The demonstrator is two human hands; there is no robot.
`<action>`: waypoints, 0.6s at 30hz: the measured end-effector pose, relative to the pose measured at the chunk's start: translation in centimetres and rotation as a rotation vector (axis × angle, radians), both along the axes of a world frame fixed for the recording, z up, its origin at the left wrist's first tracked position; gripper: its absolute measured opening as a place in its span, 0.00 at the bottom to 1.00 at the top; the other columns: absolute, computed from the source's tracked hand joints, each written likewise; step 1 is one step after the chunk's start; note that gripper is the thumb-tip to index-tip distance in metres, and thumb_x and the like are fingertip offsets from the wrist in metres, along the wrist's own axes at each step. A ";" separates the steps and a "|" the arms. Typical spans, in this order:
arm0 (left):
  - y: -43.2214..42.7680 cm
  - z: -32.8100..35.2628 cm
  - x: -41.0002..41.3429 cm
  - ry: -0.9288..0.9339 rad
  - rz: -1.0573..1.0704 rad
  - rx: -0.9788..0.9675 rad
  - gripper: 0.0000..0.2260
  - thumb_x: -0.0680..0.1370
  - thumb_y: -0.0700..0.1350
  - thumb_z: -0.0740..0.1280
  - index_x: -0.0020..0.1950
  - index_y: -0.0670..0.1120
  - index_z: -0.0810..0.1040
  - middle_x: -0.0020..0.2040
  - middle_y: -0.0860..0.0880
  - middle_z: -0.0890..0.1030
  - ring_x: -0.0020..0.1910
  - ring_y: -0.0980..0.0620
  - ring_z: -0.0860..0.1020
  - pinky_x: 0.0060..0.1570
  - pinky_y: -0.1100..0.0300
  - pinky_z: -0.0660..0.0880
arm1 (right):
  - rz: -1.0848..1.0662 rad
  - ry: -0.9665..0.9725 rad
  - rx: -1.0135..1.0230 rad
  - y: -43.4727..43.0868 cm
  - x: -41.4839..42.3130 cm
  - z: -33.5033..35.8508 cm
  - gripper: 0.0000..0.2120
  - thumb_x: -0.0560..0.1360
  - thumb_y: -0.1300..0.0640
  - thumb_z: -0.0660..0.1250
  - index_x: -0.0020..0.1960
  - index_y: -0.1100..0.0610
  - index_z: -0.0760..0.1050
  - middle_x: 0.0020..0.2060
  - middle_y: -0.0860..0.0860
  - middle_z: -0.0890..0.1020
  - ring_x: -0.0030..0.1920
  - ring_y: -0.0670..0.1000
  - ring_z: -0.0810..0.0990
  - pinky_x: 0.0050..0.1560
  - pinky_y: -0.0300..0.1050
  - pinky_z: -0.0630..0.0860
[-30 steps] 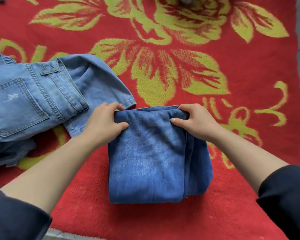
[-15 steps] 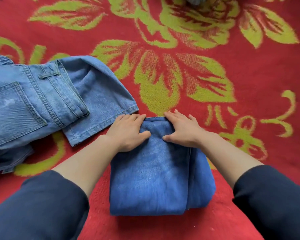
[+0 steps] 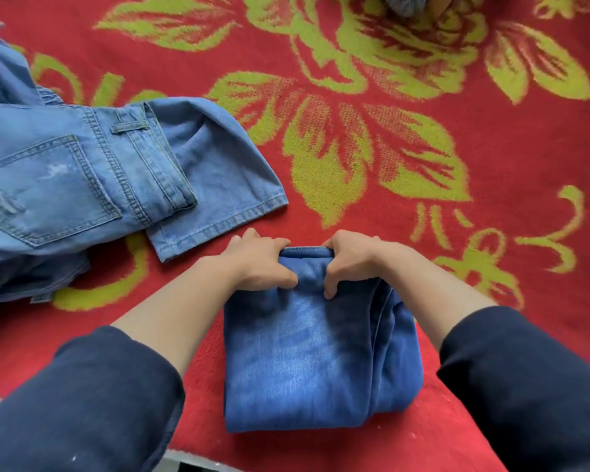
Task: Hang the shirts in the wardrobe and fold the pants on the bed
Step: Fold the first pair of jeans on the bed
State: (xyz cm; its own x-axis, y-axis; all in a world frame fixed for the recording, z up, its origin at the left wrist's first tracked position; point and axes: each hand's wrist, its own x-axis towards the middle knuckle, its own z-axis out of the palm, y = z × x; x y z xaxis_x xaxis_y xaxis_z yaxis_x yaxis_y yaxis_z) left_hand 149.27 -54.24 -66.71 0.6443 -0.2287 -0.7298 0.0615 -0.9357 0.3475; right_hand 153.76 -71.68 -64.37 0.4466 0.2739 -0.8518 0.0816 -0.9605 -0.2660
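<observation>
Head view.

A: Where are the pants, and what holds them?

B: The folded dark jeans (image 3: 307, 362) lie on the red flowered cover (image 3: 423, 80), close to its near edge. The left hand (image 3: 256, 264) and the right hand (image 3: 351, 260) both grip the far edge, with fingers curled over it and thumbs on top.

A: How will this bundle handle?

B: I judge it thick and rather heavy, soft but not slippery. It has several layers of denim, so it will bend as one block. Holding nearer the far corners seems better, because the layers on the right side look loose and may slide apart.

A: And the lighter jeans (image 3: 82, 178)?

B: They lie at the left, apart from both hands.
</observation>
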 end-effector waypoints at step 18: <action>-0.4 11.4 -22.8 -0.237 0.316 -0.026 0.18 0.67 0.54 0.66 0.54 0.50 0.71 0.69 0.52 0.69 0.76 0.50 0.49 0.68 0.42 0.49 | 0.617 -0.375 0.245 0.9 -17.1 11.8 0.12 0.64 0.56 0.67 0.44 0.51 0.68 0.32 0.45 0.72 0.43 0.56 0.77 0.40 0.46 0.63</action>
